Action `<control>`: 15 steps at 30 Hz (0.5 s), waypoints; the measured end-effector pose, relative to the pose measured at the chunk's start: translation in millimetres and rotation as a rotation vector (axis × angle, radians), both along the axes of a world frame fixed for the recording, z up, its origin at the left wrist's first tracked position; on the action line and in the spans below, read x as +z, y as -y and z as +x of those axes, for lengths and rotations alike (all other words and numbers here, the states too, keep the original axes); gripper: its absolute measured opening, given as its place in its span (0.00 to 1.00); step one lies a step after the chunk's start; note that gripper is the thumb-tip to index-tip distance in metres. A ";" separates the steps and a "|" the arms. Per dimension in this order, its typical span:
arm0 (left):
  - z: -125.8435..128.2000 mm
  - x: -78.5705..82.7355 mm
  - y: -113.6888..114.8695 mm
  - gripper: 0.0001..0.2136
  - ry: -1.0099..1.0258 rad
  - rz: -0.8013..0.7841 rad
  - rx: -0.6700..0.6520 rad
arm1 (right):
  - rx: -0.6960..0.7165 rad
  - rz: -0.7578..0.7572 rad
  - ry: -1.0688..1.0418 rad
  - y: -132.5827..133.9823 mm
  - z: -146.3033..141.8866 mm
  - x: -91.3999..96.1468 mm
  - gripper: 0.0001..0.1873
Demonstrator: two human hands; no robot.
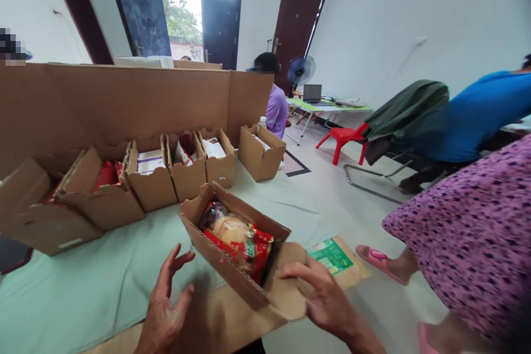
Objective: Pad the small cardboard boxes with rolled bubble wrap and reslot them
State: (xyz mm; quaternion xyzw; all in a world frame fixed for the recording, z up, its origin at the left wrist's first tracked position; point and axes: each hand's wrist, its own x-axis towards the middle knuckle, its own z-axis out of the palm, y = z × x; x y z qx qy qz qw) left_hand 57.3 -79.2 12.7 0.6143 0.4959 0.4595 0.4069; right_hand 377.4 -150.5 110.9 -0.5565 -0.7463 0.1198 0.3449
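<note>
An open cardboard box sits in front of me on the table edge, holding a red snack packet and a round pale item in clear wrap. My right hand rests with its fingers flat on the box's folded-out side flap. My left hand hovers just left of the box, fingers spread, holding nothing and not touching it.
A row of several open filled cartons stands along a tall cardboard wall on the pale green tablecloth. A person in a purple patterned dress stands close at right; others sit farther back. A flat printed sheet lies beyond the box.
</note>
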 end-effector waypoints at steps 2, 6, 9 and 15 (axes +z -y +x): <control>-8.1 -3.0 4.1 0.35 -0.004 -0.028 0.067 | 0.089 0.001 -0.052 -24.2 -17.1 -1.9 0.17; -24.9 -1.1 -9.3 0.34 -0.018 -0.016 0.272 | 0.209 0.028 -0.104 -48.8 -25.3 2.7 0.19; -38.9 6.1 -35.6 0.36 -0.024 0.044 0.315 | 0.246 0.007 -0.253 -46.2 -5.1 6.1 0.27; -35.2 17.7 -74.7 0.41 0.099 -0.035 0.036 | -0.071 -0.121 -0.647 -95.0 31.8 -8.8 0.21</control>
